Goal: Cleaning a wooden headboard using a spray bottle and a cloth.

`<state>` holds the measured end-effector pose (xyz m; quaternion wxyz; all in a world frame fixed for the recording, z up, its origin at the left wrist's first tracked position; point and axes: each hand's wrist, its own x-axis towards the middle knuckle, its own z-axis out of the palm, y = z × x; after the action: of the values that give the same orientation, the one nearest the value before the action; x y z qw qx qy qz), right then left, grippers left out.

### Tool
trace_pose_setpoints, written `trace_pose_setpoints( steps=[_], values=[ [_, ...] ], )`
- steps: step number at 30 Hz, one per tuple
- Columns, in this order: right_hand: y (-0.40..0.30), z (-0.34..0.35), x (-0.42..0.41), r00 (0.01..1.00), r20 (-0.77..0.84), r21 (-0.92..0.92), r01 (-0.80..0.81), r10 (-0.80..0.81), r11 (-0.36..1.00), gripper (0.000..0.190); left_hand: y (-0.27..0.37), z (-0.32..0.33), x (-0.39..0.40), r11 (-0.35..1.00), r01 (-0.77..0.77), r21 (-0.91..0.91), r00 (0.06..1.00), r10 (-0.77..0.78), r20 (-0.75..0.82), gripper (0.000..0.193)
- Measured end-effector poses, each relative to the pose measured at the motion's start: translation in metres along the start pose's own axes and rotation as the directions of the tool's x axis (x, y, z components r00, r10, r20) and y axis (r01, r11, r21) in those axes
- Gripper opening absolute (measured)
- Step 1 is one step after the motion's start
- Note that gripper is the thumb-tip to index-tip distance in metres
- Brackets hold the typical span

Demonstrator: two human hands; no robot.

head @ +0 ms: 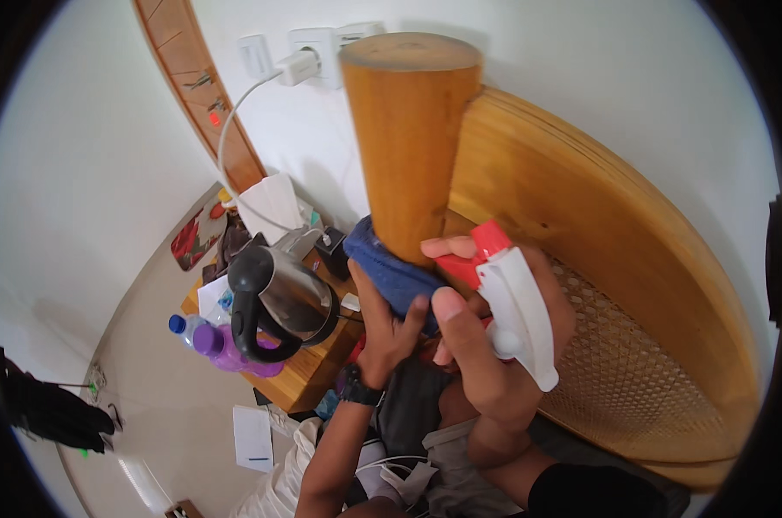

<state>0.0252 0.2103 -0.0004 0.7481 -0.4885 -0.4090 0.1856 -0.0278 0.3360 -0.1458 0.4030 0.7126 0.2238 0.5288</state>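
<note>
A round wooden bedpost (410, 142) rises beside a headboard (559, 175) with a woven cane panel. Low around the post, my left hand (387, 330), with a black watch on its wrist, presses a folded blue cloth (394, 275) against the wood. My right hand (494, 362) grips a spray bottle by its red and white trigger head (517, 311), close in front of the post. Most of the bottle's body is hidden by my fingers.
Left of the post, a wooden bedside table (293, 385) bears a steel electric kettle (293, 298), a purple bottle (235, 349) and papers. A white cable (225, 136) runs from a charger in the wall socket (323, 48). A notebook (253, 437) lies on the floor.
</note>
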Motion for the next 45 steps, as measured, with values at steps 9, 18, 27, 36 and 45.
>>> trace_pose_setpoints(
  steps=[9,18,27,36,45],
  values=[
    [0.000,-0.004,0.003,0.996,-0.091,-0.090,0.012,-0.020,0.996,0.031,0.003,-0.014,0.021,0.996,-0.089,0.031,0.994,0.086,0.069,0.097],
    [0.003,-0.010,0.003,0.996,-0.085,-0.112,0.018,-0.027,0.994,0.033,-0.017,0.005,0.000,0.940,-0.017,-0.340,0.999,0.030,0.033,0.094],
    [0.005,-0.004,0.006,1.000,0.027,-0.164,0.003,0.002,0.986,0.039,-0.001,0.001,0.002,0.949,0.082,-0.304,0.996,-0.089,-0.008,0.063],
    [0.006,-0.003,0.004,1.000,-0.002,-0.146,0.029,-0.030,0.989,0.039,-0.001,-0.003,-0.003,0.971,0.037,-0.236,0.995,-0.015,0.094,0.027],
    [0.005,0.004,0.005,0.998,0.067,-0.135,0.006,0.003,0.991,0.031,-0.024,-0.003,-0.002,0.993,-0.093,-0.068,0.992,0.098,0.076,0.034]
  ],
)
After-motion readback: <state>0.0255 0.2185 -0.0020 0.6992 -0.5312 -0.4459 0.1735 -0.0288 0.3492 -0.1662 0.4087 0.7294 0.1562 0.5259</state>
